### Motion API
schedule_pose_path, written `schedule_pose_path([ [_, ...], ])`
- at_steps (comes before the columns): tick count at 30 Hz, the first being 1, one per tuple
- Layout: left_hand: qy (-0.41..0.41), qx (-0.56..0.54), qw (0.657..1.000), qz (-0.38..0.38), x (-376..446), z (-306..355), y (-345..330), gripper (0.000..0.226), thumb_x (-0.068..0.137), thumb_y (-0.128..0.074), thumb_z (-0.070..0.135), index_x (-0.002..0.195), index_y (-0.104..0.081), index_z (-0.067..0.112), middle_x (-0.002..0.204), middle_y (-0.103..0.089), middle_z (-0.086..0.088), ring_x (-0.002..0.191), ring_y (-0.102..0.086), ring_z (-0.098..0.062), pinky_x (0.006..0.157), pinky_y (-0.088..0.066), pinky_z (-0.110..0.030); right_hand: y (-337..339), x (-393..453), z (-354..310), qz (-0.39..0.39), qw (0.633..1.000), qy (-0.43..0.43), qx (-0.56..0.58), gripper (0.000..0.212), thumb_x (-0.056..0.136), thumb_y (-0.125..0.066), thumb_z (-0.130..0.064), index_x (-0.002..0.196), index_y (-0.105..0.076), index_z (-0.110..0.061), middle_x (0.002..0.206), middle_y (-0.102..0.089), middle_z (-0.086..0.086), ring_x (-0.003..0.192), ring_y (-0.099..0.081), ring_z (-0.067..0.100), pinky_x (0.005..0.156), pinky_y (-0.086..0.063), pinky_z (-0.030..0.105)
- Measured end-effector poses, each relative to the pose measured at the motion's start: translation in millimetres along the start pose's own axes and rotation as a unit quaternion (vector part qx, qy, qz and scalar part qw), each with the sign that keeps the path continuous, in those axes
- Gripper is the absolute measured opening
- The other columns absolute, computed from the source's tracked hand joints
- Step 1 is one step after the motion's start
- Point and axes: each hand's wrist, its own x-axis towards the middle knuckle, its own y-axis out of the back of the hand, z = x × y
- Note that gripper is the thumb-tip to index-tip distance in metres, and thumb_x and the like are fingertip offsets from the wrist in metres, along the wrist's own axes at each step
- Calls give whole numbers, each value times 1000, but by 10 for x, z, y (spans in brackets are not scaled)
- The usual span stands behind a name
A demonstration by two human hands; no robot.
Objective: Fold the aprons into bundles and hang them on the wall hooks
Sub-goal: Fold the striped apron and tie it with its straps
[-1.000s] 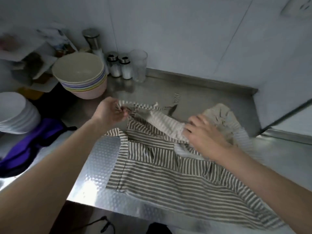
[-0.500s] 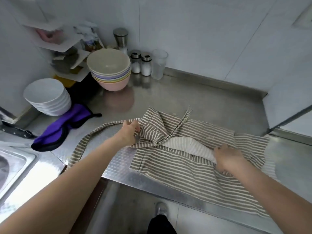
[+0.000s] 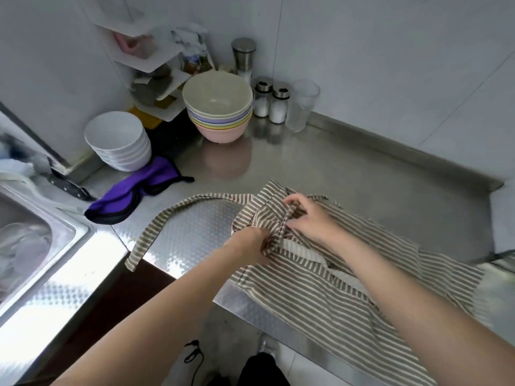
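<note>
Striped brown-and-cream apron (image 3: pixel 334 288) lies spread on the steel counter (image 3: pixel 348 168) under my forearms. My left hand (image 3: pixel 250 246) clenches a bunched fold at its upper edge, and my right hand (image 3: pixel 309 218), just beyond, pinches the cloth between curled fingers (image 3: pixel 291 201). One strap (image 3: pixel 156 227) trails left from my fingers, its end hanging over the counter's edge. Farther left lies a purple mitt (image 3: pixel 133 190).

Both bare forearms reach forward and converge. Left hand (image 3: pixel 252 243) fingers curled, gripping striped cloth (image 3: pixel 320 288) (knuckles up). Right hand (image 3: pixel 309 218) just beyond it, fingers bent, pinching a fold.
</note>
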Motion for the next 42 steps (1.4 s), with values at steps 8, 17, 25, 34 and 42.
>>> schedule_pose_path([
  [8, 180, -632, 729, 189, -155, -588, 406, 14, 92, -56, 15, 83, -63, 8, 67, -53, -2, 55, -50, -9, 56, -44, -19, 172, 187, -981, -9, 989, 117, 91, 22, 90, -54, -6, 107, -68, -9, 95, -64, -5, 79, -55, -1, 71, -41, 4],
  [17, 240, -212, 891, 320, 85, -418, 504, 50, 86, -61, 14, 128, -39, -3, 129, -37, -22, 117, -42, -39, 99, -34, -40, 140, 4, -105, -69, 918, -79, -383, 36, 86, -61, -42, 102, -57, -10, 123, -53, 13, 118, -48, 31, 86, -45, 35],
  [25, 165, -291, 930, 153, 776, 40, 555, 60, 91, -55, 34, 136, -37, -2, 135, -48, -18, 124, -46, -32, 102, -39, -36, 475, -214, 554, 104, 892, -84, -431, 45, 93, -52, -31, 131, -41, -8, 131, -44, 8, 121, -45, 28, 101, -39, 38],
  [34, 205, -553, 799, 119, 945, 87, 410, 15, 95, -49, 14, 86, -59, 9, 92, -60, -13, 82, -57, -23, 71, -46, -29, 576, 24, 863, 125, 938, -53, -318, 32, 90, -58, -33, 116, -56, -13, 121, -56, 4, 115, -50, 24, 100, -34, 33],
  [42, 206, -602, 765, 103, 861, -47, 390, 14, 99, -41, 15, 94, -52, 9, 87, -54, -7, 79, -53, -18, 63, -46, -27, 1121, 325, 807, 64, 981, -88, -163, 14, 83, -69, -16, 90, -73, -4, 96, -71, 12, 84, -60, 18, 63, -35, 22],
])
